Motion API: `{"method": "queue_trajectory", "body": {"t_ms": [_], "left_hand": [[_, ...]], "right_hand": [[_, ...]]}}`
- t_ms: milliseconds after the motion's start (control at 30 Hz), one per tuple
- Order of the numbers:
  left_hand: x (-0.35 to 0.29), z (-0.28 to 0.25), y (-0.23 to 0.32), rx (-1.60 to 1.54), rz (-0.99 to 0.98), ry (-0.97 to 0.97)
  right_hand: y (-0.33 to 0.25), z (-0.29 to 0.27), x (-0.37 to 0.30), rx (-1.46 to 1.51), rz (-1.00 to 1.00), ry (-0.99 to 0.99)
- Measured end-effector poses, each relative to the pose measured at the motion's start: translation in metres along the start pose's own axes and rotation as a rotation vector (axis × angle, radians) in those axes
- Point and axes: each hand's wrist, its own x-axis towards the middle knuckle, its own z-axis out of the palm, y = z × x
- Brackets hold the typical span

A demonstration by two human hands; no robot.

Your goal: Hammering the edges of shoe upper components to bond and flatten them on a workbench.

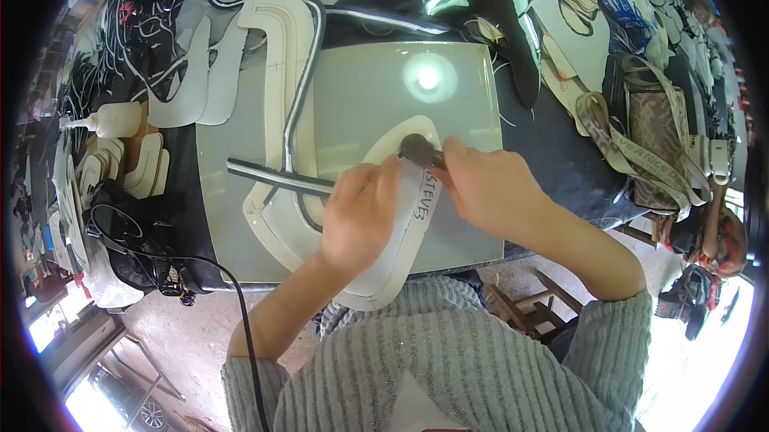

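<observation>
Thumb and fingers of the right hand (490,192) pinch a dark brown piece (416,148) at its right end. We find the left hand (362,212) with fingers curled at that piece's left edge; whether they also pinch it, we cannot tell. Taking the dark brown piece as dial centre, we record it at the narrow upper tip of a cream curved panel (372,299), which runs toward seven o'clock beneath the left hand and bears handwriting along its right limb.

We note a black strip with silver edging (276,176) at nine o'clock, its right end meeting the left hand. A tall cream form (280,56) stands out at ten o'clock, with silver-edged trim (303,92) lying along it. A greenish-grey mat (364,72) lies beneath these items.

Farther out, we log a white squeeze bottle (118,120) at nine o'clock, a patterned bag (657,120) at three, a wooden stool (521,310) at five, and a black cable (243,304) at eight.
</observation>
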Motion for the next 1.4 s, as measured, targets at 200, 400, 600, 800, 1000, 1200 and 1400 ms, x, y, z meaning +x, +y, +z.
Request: {"method": "queue_trajectory", "body": {"t_ms": [200, 400, 600, 800, 1000, 1200, 1400], "left_hand": [[-0.006, 0.004, 0.007, -0.046, -0.071, 0.143], [0.000, 0.004, 0.013, 0.086, 0.009, 0.134], [-0.004, 0.004, 0.012, 0.097, -0.004, 0.142], [-0.008, -0.005, 0.014, -0.205, -0.270, 0.162], [-0.015, 0.002, 0.014, 0.125, -0.042, 0.148], [-0.017, 0.006, 0.016, 0.088, -0.101, 0.185], [-0.017, -0.011, 0.012, -0.110, -0.160, 0.195]], "right_hand": [[0.004, 0.008, -0.002, -0.055, 0.021, 0.005], [-0.006, 0.007, -0.004, 0.018, -0.007, 0.044], [-0.012, 0.005, -0.004, 0.013, -0.021, 0.036], [-0.003, 0.017, -0.002, -0.018, 0.036, 0.007], [-0.013, 0.004, -0.004, 0.079, 0.060, -0.013], [-0.015, 0.013, -0.003, -0.007, 0.038, -0.050], [-0.011, 0.021, -0.009, -0.007, 0.051, 0.003]]}}
